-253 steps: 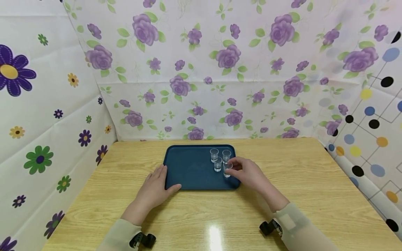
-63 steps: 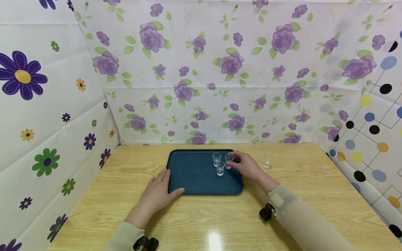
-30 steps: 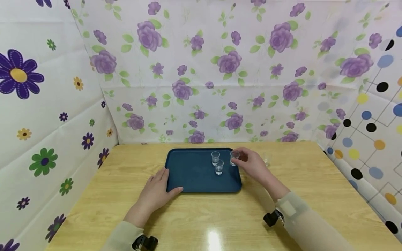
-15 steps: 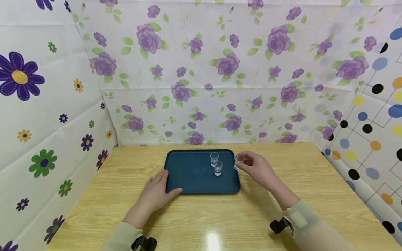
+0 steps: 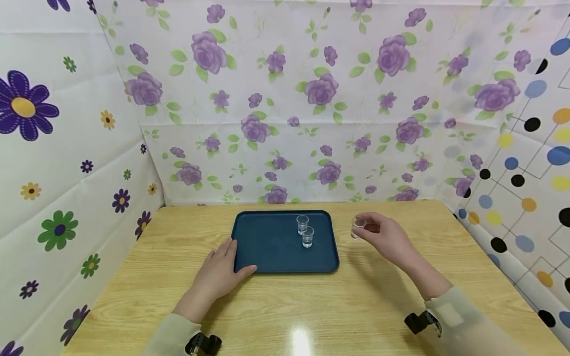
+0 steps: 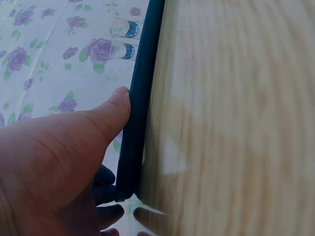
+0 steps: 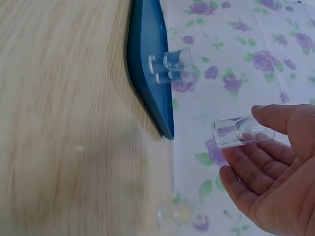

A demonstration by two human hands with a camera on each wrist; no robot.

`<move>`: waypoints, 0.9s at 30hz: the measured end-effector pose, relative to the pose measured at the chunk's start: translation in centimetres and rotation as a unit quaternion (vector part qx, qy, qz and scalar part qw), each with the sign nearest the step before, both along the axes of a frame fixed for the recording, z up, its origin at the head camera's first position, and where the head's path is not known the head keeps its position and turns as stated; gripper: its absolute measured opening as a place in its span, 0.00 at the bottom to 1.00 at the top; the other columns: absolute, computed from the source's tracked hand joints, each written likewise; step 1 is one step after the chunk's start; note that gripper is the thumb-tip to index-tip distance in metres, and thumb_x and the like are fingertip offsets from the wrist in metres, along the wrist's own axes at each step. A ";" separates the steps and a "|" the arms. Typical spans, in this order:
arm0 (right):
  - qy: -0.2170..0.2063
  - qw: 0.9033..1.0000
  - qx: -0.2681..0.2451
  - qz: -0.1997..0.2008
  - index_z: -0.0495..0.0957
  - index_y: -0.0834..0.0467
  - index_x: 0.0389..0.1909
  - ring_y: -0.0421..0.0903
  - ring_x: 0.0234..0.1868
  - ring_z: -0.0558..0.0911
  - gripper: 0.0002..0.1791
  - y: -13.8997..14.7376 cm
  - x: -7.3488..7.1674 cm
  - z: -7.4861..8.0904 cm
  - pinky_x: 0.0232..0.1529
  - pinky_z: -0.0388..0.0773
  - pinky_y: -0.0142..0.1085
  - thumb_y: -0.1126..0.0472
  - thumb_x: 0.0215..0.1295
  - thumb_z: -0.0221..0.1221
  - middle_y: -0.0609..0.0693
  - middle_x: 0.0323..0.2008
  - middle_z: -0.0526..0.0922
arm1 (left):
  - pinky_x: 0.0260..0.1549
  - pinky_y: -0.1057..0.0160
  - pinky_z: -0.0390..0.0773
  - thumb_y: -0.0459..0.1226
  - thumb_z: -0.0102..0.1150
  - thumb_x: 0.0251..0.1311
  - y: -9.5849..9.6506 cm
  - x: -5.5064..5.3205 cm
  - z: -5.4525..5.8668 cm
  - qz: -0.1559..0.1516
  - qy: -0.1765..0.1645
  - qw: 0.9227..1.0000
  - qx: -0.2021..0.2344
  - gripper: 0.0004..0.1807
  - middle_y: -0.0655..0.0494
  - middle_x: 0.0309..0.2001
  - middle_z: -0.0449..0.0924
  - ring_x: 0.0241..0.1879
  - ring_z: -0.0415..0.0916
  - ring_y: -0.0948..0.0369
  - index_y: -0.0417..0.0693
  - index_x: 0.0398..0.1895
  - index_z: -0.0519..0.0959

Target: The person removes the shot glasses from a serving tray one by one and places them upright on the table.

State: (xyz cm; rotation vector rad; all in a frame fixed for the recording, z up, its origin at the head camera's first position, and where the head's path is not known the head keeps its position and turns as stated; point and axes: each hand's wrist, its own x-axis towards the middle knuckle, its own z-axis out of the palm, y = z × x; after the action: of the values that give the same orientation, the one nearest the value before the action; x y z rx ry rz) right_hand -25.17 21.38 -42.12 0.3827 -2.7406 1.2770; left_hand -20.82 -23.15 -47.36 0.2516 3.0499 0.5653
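My right hand (image 5: 387, 240) pinches a small clear shot glass (image 5: 357, 227) between thumb and fingertips, over the table to the right of the dark blue tray (image 5: 267, 247). In the right wrist view that glass (image 7: 241, 132) is raised off the wood. Two more shot glasses, a rear one (image 5: 302, 223) and a front one (image 5: 308, 237), stand close together on the tray's right half. My left hand (image 5: 218, 272) rests at the tray's front left corner, thumb on the front rim and straight fingers along the left side.
Another shot glass (image 7: 177, 214) stands on the table right of the tray, seen in the right wrist view; my right hand hides it in the head view. Behind the wooden table (image 5: 285, 301) hangs a floral cloth (image 5: 267, 99), with patterned cloths at both sides.
At first all the glasses stood on the tray. One went to the table at the right; now my right hand has carried a second rightward over the rim. My left hand has stayed put.
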 end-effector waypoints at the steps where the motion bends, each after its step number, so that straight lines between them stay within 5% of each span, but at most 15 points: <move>1: 0.001 1.000 0.001 -0.001 0.81 0.57 0.71 0.55 0.59 0.88 0.26 0.3 0.0 0.1 0.59 0.86 0.56 0.48 0.81 0.68 0.54 0.58 0.88 | 0.82 0.31 0.50 0.67 0.61 0.76 0.0 0.0 0.0 0.000 0.000 1.000 -0.001 0.58 0.30 0.86 0.53 0.84 0.53 0.35 0.30 0.87 0.56; 14: -0.004 0.999 0.023 -0.022 0.78 0.59 0.74 0.58 0.62 0.85 0.31 3.8 0.3 0.9 0.59 0.85 0.57 0.43 0.82 0.65 0.58 0.61 0.86 | 0.82 0.31 0.50 0.66 0.61 0.76 -0.2 0.0 -0.1 -0.003 0.003 1.000 -0.003 0.58 0.29 0.85 0.53 0.84 0.52 0.35 0.30 0.87 0.55; 27: -0.016 0.998 0.031 -0.043 0.75 0.64 0.77 0.63 0.65 0.83 0.33 7.2 -0.8 0.0 0.61 0.83 0.60 0.45 0.84 0.63 0.63 0.65 0.84 | 0.82 0.31 0.49 0.65 0.61 0.77 0.0 -0.1 0.1 -0.003 -0.005 1.000 -0.001 0.57 0.29 0.86 0.52 0.85 0.51 0.35 0.30 0.87 0.55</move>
State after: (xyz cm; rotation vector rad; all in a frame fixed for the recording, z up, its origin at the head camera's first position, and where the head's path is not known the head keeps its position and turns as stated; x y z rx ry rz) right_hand -25.92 28.63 -42.09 0.2483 -2.7958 1.1910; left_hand -20.89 -23.19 -47.31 0.2587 3.0393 0.5609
